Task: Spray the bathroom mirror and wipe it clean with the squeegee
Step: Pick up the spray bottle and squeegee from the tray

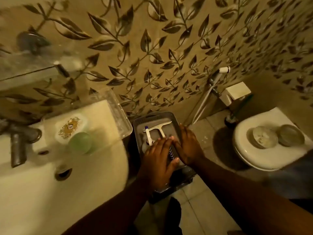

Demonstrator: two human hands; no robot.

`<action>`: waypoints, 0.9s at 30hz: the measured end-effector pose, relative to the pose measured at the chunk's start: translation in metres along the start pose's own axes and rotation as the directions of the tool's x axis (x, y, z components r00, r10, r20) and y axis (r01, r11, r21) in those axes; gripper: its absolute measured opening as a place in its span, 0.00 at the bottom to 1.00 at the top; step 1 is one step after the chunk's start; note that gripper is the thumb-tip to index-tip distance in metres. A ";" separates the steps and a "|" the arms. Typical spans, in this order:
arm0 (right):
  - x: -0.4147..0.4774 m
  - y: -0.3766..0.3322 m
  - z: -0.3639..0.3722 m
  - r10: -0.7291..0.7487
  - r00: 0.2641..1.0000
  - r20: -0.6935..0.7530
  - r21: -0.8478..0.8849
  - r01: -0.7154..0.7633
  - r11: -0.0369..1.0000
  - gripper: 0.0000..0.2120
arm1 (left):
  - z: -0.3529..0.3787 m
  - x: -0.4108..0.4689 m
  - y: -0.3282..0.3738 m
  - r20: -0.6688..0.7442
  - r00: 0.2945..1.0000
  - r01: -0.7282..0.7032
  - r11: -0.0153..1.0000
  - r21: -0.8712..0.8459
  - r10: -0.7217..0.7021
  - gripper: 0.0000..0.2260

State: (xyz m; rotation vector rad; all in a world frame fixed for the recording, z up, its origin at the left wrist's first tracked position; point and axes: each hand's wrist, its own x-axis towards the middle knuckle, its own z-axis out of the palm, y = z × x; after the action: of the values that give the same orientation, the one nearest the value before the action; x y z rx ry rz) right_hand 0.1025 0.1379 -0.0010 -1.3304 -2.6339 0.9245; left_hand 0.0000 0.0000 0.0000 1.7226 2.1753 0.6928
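Note:
A grey plastic basket (153,115) stands on the floor between the sink and the toilet. In it lie a white T-shaped squeegee (160,127) and a spray bottle with a white, blue-tipped nozzle (148,134). My left hand (158,161) lies flat over the bottle's body, fingers stretched out. My right hand (188,147) lies flat next to it, its fingertips at the end of the squeegee's handle. A dark patterned thing (171,152) shows between the hands. The mirror (25,55) is a blur at the upper left above a shelf.
A white sink (33,187) with a metal tap (17,146) fills the lower left. On its rim stand a gold-labelled tub (69,128) and a green lid (81,143). At the right, a closed toilet (264,160) bears two round dishes. A hand sprayer (223,70) hangs on the leaf-patterned wall.

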 end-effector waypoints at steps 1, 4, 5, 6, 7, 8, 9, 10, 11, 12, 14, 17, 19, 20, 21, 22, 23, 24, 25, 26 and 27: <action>0.006 0.007 0.004 0.012 1.000 0.009 0.021 -0.012 1.000 0.35 | 0.009 0.003 0.000 -0.002 0.997 0.080 0.995 -0.054 -0.080 0.30; 0.022 0.028 0.017 0.056 0.996 0.074 0.030 -0.059 0.998 0.39 | 0.040 0.006 -0.004 -0.039 0.945 0.311 0.932 -0.186 -0.324 0.25; 0.026 0.034 0.023 0.066 0.994 0.088 0.032 -0.069 0.997 0.39 | 0.050 0.006 -0.008 -0.090 0.908 0.384 0.898 -0.214 -0.409 0.22; 0.031 0.039 0.030 0.077 0.992 0.102 0.036 -0.081 0.996 0.38 | 0.059 0.006 -0.012 -0.126 0.854 0.467 0.850 -0.243 -0.505 0.19; 0.036 0.045 0.036 0.083 0.990 0.116 0.040 -0.088 0.995 0.37 | 0.066 0.007 -0.019 -0.146 0.789 0.544 0.789 -0.285 -0.597 0.18; 0.041 0.049 0.040 0.088 0.987 0.135 0.043 -0.095 0.995 0.36 | 0.072 0.008 -0.026 -0.160 0.730 0.595 0.733 -0.329 -0.664 0.18; 0.046 0.054 0.046 0.092 0.984 0.153 0.039 -0.099 0.994 0.36 | 0.078 0.010 -0.033 -0.151 0.678 0.632 0.675 -0.380 -0.720 0.19; 0.050 0.058 0.051 0.099 0.981 0.170 0.022 -0.104 0.994 0.35 | 0.082 0.012 -0.041 -0.141 0.632 0.657 0.623 -0.423 -0.762 0.20; 0.055 0.061 0.055 0.109 0.977 0.186 0.015 -0.113 0.993 0.35 | 0.088 0.014 -0.048 -0.129 0.591 0.683 0.579 -0.446 -0.796 0.23; 0.059 0.064 0.059 0.123 0.972 0.202 0.018 -0.130 0.991 0.35 | 0.094 0.018 -0.055 -0.117 0.560 0.701 0.544 -0.462 -0.821 0.26; 0.070 0.068 0.068 0.137 0.966 0.220 0.052 -0.152 0.987 0.36 | 0.103 0.026 -0.068 -0.082 0.534 0.711 0.498 -0.497 -0.842 0.34; 0.086 0.073 0.082 0.185 0.951 0.248 0.168 -0.230 0.959 0.36 | 0.115 0.039 -0.087 -0.004 0.516 0.705 0.428 -0.566 -0.856 0.44; 0.095 0.076 0.092 0.218 0.923 0.318 0.275 -0.309 0.910 0.38 | 0.123 0.047 -0.098 0.033 0.523 0.699 0.406 -0.589 -0.852 0.46; 0.097 0.078 0.096 0.227 0.907 0.355 0.299 -0.340 0.892 0.38 | 0.127 0.050 -0.102 0.038 0.531 0.692 0.407 -0.596 -0.847 0.46; 0.099 0.081 0.102 0.224 0.900 0.373 0.285 -0.341 0.896 0.38 | 0.130 0.053 -0.107 0.037 0.540 0.684 0.413 -0.602 -0.841 0.45; 0.100 0.085 0.108 0.217 0.900 0.379 0.238 -0.322 0.916 0.36 | 0.133 0.054 -0.111 0.032 0.549 0.674 0.420 -0.608 -0.835 0.45; 0.100 0.088 0.114 0.205 0.902 0.380 0.200 -0.296 0.934 0.34 | 0.136 0.055 -0.115 0.020 0.557 0.662 0.430 -0.614 -0.830 0.45; 0.099 0.091 0.118 0.194 0.901 0.388 0.193 -0.285 0.939 0.33 | 0.137 0.056 -0.118 0.001 0.566 0.644 0.442 -0.624 -0.824 0.46; 0.098 0.092 0.122 0.185 0.899 0.396 0.213 -0.286 0.934 0.31 | 0.138 0.057 -0.121 -0.020 0.577 0.621 0.455 -0.638 -0.816 0.46; 0.097 0.093 0.126 0.179 0.899 0.400 0.235 -0.290 0.928 0.28 | 0.138 0.058 -0.122 -0.039 0.590 0.599 0.470 -0.648 -0.806 0.46; 0.097 0.094 0.129 0.174 0.901 0.397 0.253 -0.290 0.923 0.26 | 0.139 0.058 -0.124 -0.056 0.603 0.582 0.487 -0.651 -0.796 0.45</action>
State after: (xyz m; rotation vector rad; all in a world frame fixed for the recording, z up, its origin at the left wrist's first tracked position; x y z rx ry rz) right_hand 0.0704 0.1897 -0.1774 -1.5402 -2.4470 1.6942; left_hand -0.0483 0.0618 -0.1787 0.2996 2.2528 1.2917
